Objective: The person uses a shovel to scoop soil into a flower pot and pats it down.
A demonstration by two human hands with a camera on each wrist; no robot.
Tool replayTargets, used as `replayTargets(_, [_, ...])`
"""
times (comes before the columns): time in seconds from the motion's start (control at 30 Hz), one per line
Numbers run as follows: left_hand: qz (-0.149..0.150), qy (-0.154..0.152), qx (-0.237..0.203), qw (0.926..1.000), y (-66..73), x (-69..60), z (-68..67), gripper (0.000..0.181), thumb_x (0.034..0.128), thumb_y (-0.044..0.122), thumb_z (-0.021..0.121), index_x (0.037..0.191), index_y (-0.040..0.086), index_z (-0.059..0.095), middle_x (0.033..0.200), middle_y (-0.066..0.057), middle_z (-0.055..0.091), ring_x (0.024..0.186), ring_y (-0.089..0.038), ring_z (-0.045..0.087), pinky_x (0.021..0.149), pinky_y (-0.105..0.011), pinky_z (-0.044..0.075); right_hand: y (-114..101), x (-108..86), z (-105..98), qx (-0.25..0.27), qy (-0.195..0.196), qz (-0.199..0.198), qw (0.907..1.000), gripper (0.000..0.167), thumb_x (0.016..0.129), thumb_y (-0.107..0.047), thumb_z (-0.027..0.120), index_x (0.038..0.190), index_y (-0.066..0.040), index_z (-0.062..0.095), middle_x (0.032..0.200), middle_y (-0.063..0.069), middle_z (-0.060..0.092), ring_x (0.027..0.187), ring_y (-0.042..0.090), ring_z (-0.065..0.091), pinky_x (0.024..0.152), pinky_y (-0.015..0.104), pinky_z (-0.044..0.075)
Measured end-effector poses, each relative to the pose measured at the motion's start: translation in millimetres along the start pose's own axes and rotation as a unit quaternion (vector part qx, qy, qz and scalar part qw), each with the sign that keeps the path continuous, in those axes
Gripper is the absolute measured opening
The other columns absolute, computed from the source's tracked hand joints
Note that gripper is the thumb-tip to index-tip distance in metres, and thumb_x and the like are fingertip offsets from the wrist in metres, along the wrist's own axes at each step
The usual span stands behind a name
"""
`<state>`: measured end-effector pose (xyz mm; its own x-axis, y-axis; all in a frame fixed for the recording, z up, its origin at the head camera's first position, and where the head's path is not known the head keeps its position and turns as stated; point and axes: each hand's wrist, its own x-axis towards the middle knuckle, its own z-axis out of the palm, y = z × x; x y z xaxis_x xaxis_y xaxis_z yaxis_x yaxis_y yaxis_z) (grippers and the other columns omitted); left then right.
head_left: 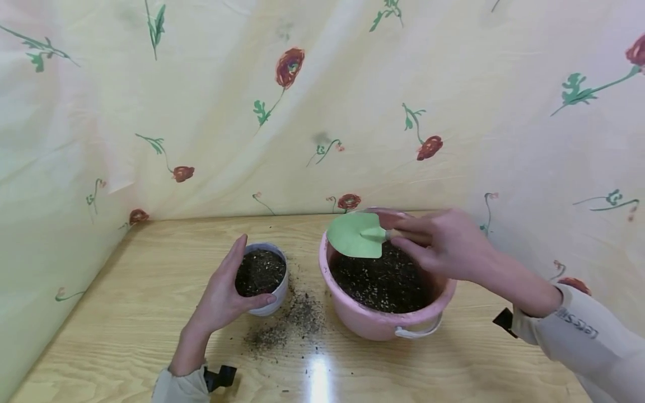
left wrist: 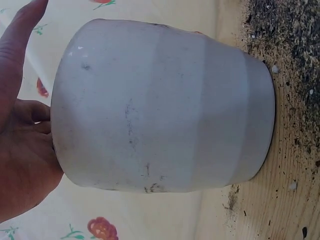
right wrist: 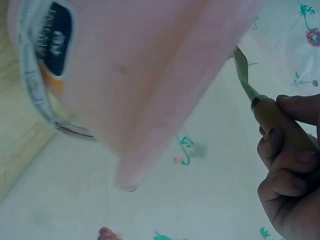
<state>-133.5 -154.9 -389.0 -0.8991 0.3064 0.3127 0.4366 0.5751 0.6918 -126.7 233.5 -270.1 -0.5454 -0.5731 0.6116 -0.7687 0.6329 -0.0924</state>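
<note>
A small pale flowerpot (head_left: 274, 296) filled with dark soil (head_left: 261, 271) stands upright on the table. My left hand (head_left: 221, 294) is cupped beside its rim with the fingers and thumb spread wide; in the left wrist view the thumb (left wrist: 12, 55) is extended clear of the pot wall. My right hand (head_left: 445, 246) grips the wooden handle of a garden trowel (head_left: 355, 235), its green blade above a pink bucket (head_left: 370, 324). Dark soil (head_left: 388, 280) fills much of the bucket. In the right wrist view my fingers wrap round the handle (right wrist: 280, 122); the bucket wall hides most of the blade.
Spilled soil (head_left: 297, 322) lies on the wooden table (head_left: 141, 280) between pot and bucket. The bucket's white handle (head_left: 420, 331) hangs at its front. A flowered cloth (head_left: 221, 112) stands behind the table and at both sides.
</note>
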Motion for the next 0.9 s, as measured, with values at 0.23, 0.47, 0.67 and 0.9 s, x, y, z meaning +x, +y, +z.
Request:
replayTargets(0.23, [0.012, 0.0, -0.004, 0.9999, 1.8, -0.3, 2.2, 0.126, 0.0632, 0.04, 0.09, 0.156, 0.021, 0.007, 0.16, -0.013, 0.011, 0.144, -0.038, 0.017, 0.109, -0.061, 0.025, 8.0, -13.0, 4.5, -0.01, -0.004, -0.006, 0.9999, 0.011, 0.084, -0.03, 0.074, 0.084, -0.021, 0.079, 0.056, -0.02, 0.06, 0.044, -0.012, 0.031, 0.04, 0.011, 0.024])
replayTargets(0.47, [0.02, -0.001, 0.0, 0.9998, 3.2, -0.8, 4.9, 0.126, 0.0633, 0.041, 0.09, 0.156, 0.023, 0.007, 0.16, -0.013, 0.013, 0.144, -0.038, 0.017, 0.108, -0.063, 0.026, 12.3, -20.3, 18.1, 0.021, -0.126, -0.02, 0.9916, 0.007, 0.079, -0.015, 0.077, 0.086, -0.016, 0.078, 0.076, -0.012, 0.072, 0.053, -0.012, 0.049, 0.049, 0.014, 0.042])
replayTargets(0.67, [0.01, -0.006, -0.001, 0.9999, 2.4, -2.1, 3.7, 0.126, 0.0633, 0.043, 0.089, 0.156, 0.024, 0.006, 0.161, -0.01, 0.011, 0.144, -0.036, 0.017, 0.109, -0.061, 0.027, 15.9, -21.2, 27.9, 0.052, -0.206, 0.02, 0.9769, 0.006, 0.084, -0.018, 0.073, 0.089, -0.017, 0.077, 0.08, -0.014, 0.073, 0.072, -0.009, 0.064, 0.065, 0.027, 0.056])
replayTargets(0.9, [0.003, -0.005, 0.003, 1.0, 2.2, -0.6, 0.0, 0.128, 0.0621, 0.047, 0.089, 0.156, 0.025, 0.005, 0.161, -0.009, 0.01, 0.144, -0.036, 0.016, 0.11, -0.06, 0.025, 24.2, -18.3, 30.6, 0.063, -0.239, 0.036, 0.9682, 0.01, 0.086, -0.022, 0.073, 0.092, -0.016, 0.077, 0.085, -0.009, 0.074, 0.076, -0.007, 0.066, 0.07, 0.028, 0.057])
